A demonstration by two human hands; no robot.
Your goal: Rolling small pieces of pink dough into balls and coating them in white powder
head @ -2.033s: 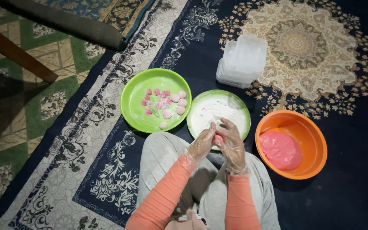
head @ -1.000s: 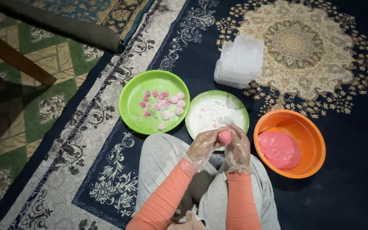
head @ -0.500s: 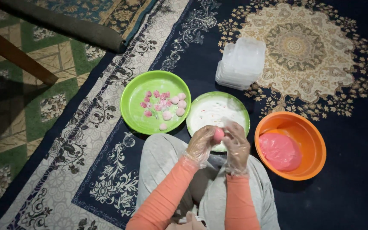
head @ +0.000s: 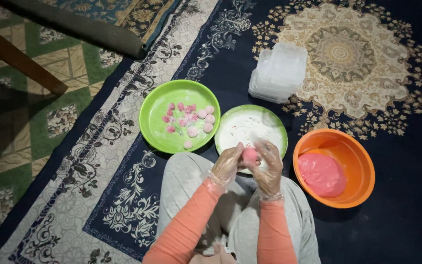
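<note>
Small pink dough ball (head: pixel 249 155) pinched between left hand (head: pixel 226 165) and right hand (head: pixel 269 166), both in clear plastic gloves, fingers curled around it. Ball sits over near rim of white-dusted green plate (head: pixel 274 122).

Judgement: light, even pressure keeps ball round.

Left of plate: lime green plate of finished pink balls (head: pixel 155 127). Right: orange plastic bowl with pink dough mass (head: pixel 355 161). Beyond: stack of clear plastic containers (head: pixel 279 71). Nothing obstructs hands.

The dough ball (head: pixel 249 155) is pink, like the dough mass (head: pixel 321 174) in the orange bowl (head: pixel 355 161), and pink and pale pieces (head: pixel 191 120) dot the bright green plate (head: pixel 157 124). The second green plate (head: pixel 279 128) is coated white. The carpet (head: pixel 396 230) is dark navy with a beige floral medallion and pale scrollwork border; the sleeves (head: pixel 186 227) are coral orange.
</note>
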